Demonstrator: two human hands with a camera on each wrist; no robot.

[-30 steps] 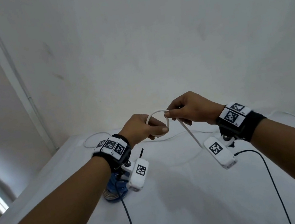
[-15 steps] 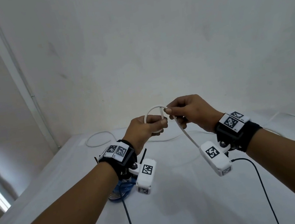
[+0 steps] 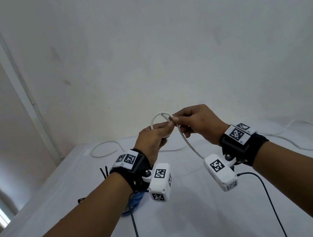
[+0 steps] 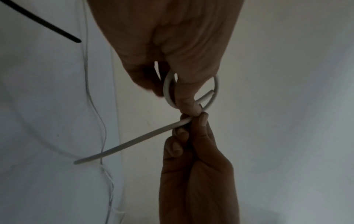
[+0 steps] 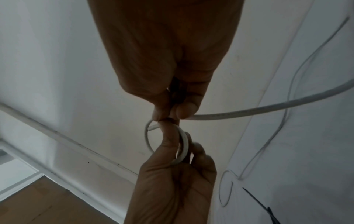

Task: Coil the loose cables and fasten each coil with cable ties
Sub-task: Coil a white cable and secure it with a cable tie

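Cable loop (image 3: 158, 121) higher between hands

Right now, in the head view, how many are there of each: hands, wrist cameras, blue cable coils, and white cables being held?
hands: 2, left hand and right hand
wrist cameras: 2, left wrist camera and right wrist camera
blue cable coil: 1
white cable held in both hands: 1
total: 6

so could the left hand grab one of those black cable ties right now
Probably not yet: the left hand is up off the table pinching the white cable loop, so it is occupied. The black cable ties lie below beside its wrist, nothing covering them.
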